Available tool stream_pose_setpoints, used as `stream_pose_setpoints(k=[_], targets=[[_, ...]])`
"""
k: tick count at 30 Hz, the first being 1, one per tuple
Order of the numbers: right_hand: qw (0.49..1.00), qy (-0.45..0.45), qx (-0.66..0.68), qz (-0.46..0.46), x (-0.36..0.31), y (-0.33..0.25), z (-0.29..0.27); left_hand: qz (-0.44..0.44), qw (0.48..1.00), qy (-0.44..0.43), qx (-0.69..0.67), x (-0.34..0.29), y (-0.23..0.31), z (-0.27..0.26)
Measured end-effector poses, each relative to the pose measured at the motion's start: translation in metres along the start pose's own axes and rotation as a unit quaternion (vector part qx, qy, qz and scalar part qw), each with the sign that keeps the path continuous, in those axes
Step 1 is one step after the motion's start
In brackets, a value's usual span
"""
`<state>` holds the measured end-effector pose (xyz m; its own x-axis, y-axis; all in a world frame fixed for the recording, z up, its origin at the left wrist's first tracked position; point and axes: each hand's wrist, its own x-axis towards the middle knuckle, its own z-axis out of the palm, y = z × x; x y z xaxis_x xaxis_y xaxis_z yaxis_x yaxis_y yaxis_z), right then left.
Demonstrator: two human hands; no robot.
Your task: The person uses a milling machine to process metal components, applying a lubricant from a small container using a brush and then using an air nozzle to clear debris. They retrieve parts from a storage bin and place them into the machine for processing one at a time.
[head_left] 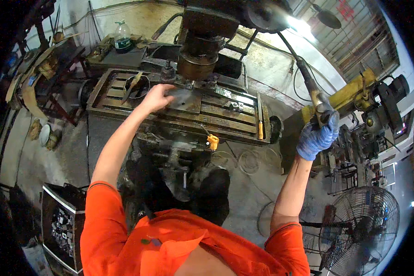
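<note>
My bare left hand point(158, 97) reaches over the slotted machine table point(221, 123), its thumb and fingers apart and nothing seen between them. Just right of its fingertips is a flat metal plate point(188, 102), below the dark round spindle head point(198, 60). My right hand point(318, 138), in a blue-grey knitted glove, is raised at the right. Its fingers are wrapped round the lower end of a long machine lever point(310, 83) that slants down from the upper machine. A round pot point(145, 88) with a brush point(134, 85) across it stands left of my left hand.
A yellow-handled tool point(261, 130) lies at the table's right end, and a yellow grip point(212, 141) sticks out at its front. A caged fan point(361, 230) stands at lower right. A bin of small metal pieces point(63, 230) is at lower left. Cable coils point(249, 162) lie on the floor.
</note>
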<state>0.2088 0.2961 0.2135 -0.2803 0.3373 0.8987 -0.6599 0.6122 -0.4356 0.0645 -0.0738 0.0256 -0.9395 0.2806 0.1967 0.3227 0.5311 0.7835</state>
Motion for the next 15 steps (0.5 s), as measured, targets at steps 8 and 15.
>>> stream_pose_setpoints(k=[8, 15], targets=[[0.999, 0.008, -0.034, 0.024, -0.015, 0.021, -0.011, -0.057, 0.994, 0.026, -0.088, -0.133, 0.011, -0.089], [1.0, -0.012, -0.018, 0.006, -0.022, 0.028, -0.012, -0.176, 0.949, 0.255, -0.059, -0.295, -0.049, -0.183]])
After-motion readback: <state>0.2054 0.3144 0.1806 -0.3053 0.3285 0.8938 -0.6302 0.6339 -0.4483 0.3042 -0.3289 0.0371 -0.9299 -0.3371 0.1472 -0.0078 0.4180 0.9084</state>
